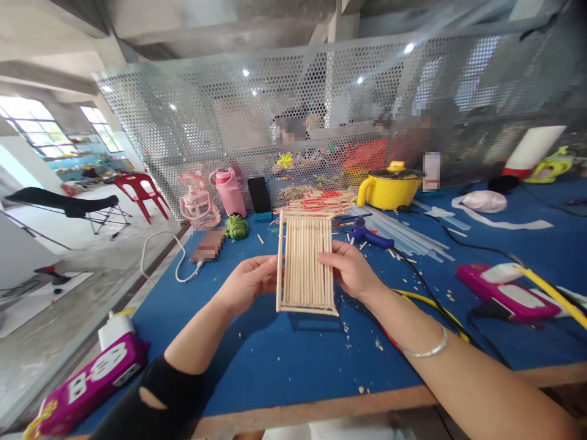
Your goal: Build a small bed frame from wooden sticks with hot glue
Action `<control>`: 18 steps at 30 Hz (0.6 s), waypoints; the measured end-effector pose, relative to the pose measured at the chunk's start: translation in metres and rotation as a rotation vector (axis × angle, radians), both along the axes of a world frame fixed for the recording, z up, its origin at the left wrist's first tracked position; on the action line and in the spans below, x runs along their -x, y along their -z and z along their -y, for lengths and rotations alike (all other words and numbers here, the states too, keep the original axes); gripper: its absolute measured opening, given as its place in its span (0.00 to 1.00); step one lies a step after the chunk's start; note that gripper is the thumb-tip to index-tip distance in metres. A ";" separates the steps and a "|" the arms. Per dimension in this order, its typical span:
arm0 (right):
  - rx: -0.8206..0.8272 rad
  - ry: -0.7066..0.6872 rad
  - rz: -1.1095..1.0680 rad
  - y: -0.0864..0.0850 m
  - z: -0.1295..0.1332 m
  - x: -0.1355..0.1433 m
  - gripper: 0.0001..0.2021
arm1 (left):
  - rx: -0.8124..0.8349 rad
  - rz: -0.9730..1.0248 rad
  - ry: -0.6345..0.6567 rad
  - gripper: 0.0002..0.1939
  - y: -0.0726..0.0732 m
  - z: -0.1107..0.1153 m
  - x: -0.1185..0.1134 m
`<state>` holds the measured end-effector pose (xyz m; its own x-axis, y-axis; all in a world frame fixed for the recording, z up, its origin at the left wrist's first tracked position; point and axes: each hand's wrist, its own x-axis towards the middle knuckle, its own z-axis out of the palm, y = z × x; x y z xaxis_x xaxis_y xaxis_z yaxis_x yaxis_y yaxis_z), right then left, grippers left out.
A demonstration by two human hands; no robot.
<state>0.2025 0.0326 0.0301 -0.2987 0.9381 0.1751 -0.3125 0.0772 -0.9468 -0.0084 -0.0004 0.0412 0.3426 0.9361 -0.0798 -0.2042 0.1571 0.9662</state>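
Observation:
A panel of pale wooden sticks (305, 263), laid side by side inside a stick frame, is held up above the blue table. My left hand (257, 278) grips its left edge, thumb in front and the other fingers partly hidden behind. On the opposite edge my right hand (351, 266) is closed, its thumb lying over the front of the sticks. Behind the panel lies a pile of red-tipped wooden sticks (316, 205). A blue glue gun (370, 235) rests right of the panel, near clear glue sticks (403, 232).
Beyond the right hand is a yellow pot (393, 188). Pink bottles (228, 190), a propped phone (260, 195) and green twine (236, 226) stand at the back left. Purple power strips (94, 382) and cables lie at both sides. A perforated metal screen (220, 116) borders the table.

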 end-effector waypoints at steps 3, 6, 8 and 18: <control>-0.058 -0.030 0.126 -0.001 0.002 0.000 0.10 | 0.016 -0.075 -0.027 0.14 0.003 0.002 -0.006; -0.141 -0.026 0.257 -0.004 0.006 0.000 0.10 | -0.019 -0.174 -0.103 0.14 0.004 0.001 -0.005; -0.203 -0.030 0.301 -0.005 0.008 0.000 0.11 | -0.079 -0.235 -0.140 0.15 0.004 0.001 -0.005; -0.324 0.039 0.477 0.001 0.002 -0.003 0.09 | -0.157 -0.267 -0.171 0.15 0.006 0.001 -0.008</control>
<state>0.2052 0.0302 0.0290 -0.3815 0.8709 0.3100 0.1518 0.3898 -0.9083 -0.0006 -0.0014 0.0353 0.1668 0.9860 0.0044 0.0486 -0.0127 0.9987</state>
